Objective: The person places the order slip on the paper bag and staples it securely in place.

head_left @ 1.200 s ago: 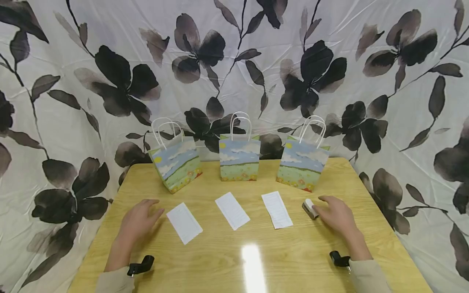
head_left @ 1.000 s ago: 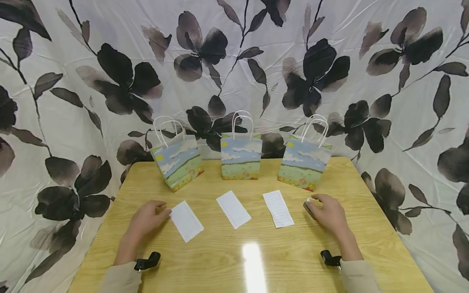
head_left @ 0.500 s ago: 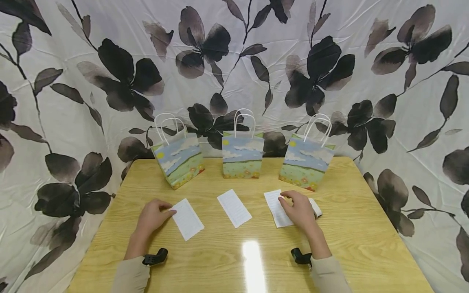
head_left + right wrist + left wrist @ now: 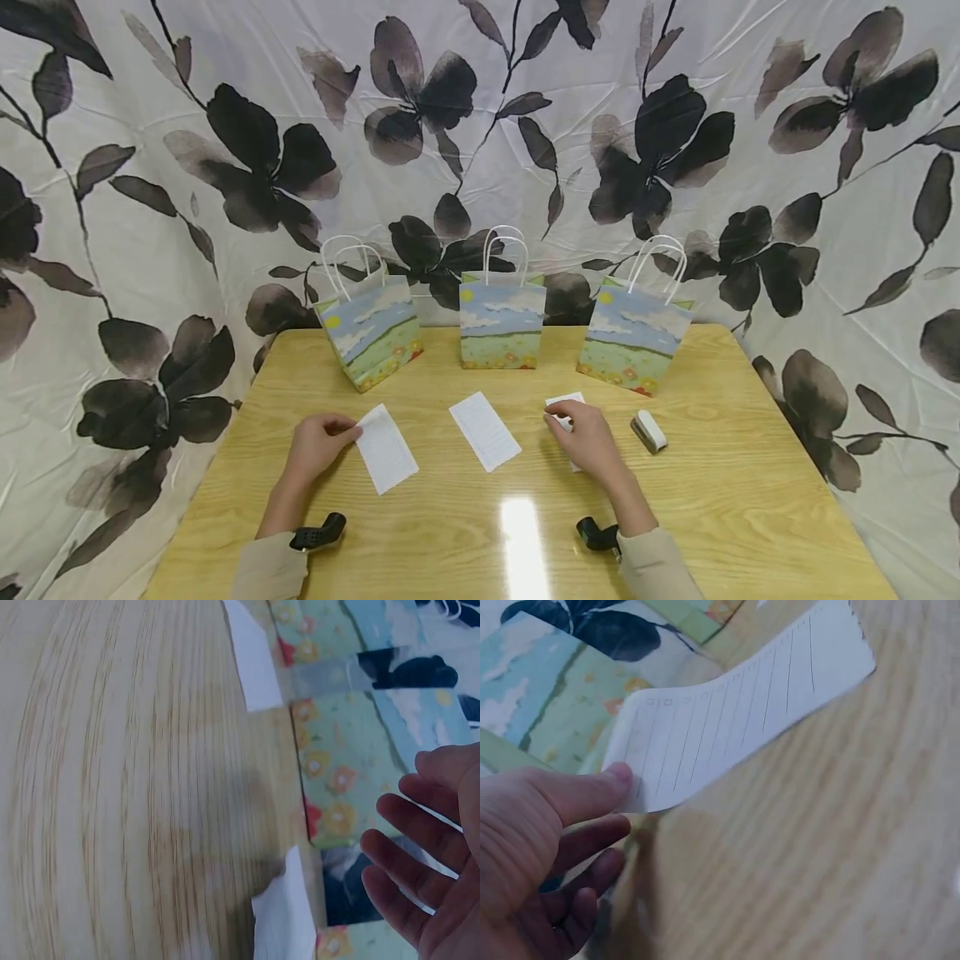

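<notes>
R hand [image 4: 588, 440] moved inward, spread over R slip [image 4: 567, 397]; L hand [image 4: 313, 446] pinches L slip [image 4: 387, 452].

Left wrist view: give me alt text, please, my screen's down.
The left hand pinches one end of a white ruled paper slip, which curves up from the wooden table. A patterned paper bag shows partly at upper left.

The head view looks forward and down from well back over the surface [image 4: 420, 533] and bags [image 4: 501, 325]. The left wrist view sits close to the left grip [image 4: 547, 847], facing along a paper slip [image 4: 735, 705]; the right, close to the right grip [image 4: 431, 855], lies turned sideways. All three share bags and surface.
</notes>
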### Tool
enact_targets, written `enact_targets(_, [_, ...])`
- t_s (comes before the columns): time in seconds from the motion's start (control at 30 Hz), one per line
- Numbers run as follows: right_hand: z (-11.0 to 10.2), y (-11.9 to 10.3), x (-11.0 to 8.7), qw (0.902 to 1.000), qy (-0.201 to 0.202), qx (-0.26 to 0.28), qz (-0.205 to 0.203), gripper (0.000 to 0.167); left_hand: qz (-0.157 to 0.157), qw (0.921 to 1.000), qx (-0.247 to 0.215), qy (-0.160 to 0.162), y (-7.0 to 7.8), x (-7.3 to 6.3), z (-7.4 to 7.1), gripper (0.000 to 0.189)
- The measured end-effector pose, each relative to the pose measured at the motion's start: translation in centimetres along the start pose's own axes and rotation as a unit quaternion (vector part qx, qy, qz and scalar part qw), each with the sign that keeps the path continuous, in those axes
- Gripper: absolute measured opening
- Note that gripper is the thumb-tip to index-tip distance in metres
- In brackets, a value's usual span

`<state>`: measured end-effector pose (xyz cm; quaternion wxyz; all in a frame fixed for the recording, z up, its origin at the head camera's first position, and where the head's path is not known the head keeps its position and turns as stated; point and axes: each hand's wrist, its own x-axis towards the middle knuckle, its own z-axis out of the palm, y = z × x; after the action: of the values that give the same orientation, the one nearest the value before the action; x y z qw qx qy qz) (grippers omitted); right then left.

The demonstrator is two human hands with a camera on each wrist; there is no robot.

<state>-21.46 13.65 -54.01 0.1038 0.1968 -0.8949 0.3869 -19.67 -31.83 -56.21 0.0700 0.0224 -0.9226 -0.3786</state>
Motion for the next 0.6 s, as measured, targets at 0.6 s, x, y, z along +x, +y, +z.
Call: enact_targets(0.6, [3.5, -3.0, 2.2, 0.9972, -0.06, 0.024, -0.039, 0.015, -0.031, 0.991, -0.13, 0.001, 4.4, 1.9, -1.5, 0.024])
